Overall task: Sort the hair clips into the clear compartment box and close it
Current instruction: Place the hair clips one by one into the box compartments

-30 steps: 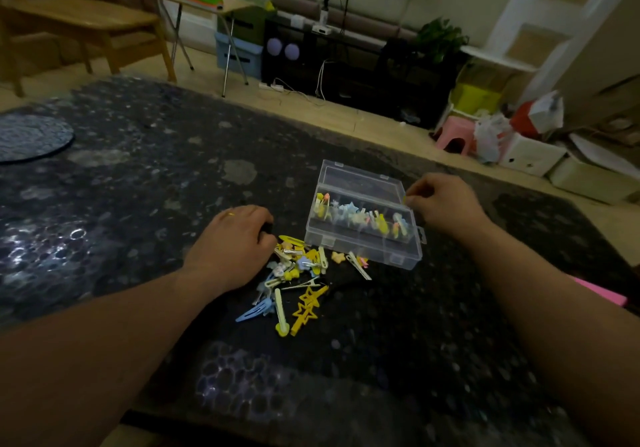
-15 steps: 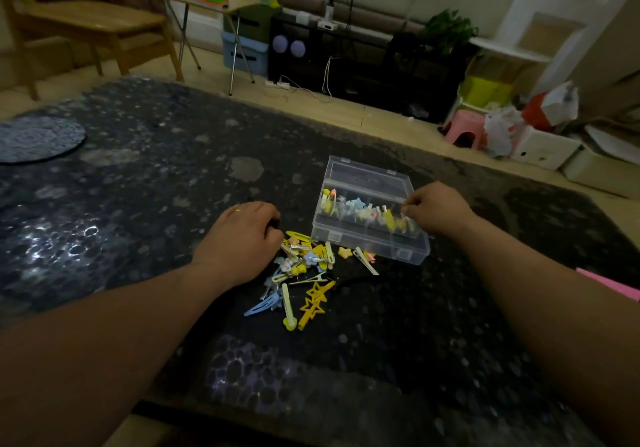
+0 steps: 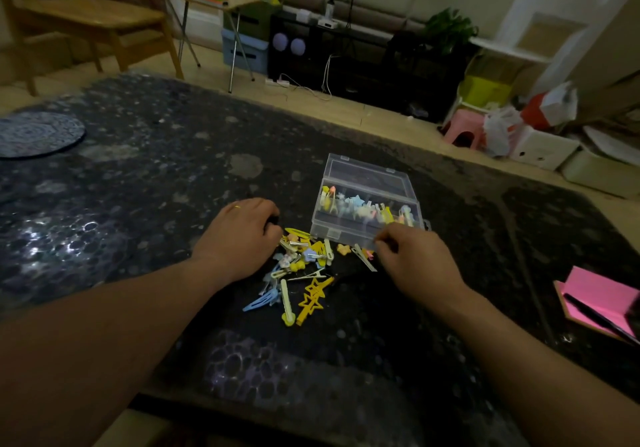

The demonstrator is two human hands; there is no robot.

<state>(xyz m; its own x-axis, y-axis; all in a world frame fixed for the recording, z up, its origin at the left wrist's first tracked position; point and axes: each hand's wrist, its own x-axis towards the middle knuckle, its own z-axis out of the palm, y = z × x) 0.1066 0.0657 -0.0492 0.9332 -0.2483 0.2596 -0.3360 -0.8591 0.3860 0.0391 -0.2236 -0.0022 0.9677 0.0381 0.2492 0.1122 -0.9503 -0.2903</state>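
The right hand (image 3: 414,259), fingers pinched together on something too small to tell, sits just right of the loose hair clips (image 3: 304,266) by the near wall of the open compartment box (image 3: 367,201). The curled left hand (image 3: 239,235) flanks their left side.

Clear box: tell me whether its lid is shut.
No, the clear box stands open, its lid tipped back, with clips showing in its middle row.
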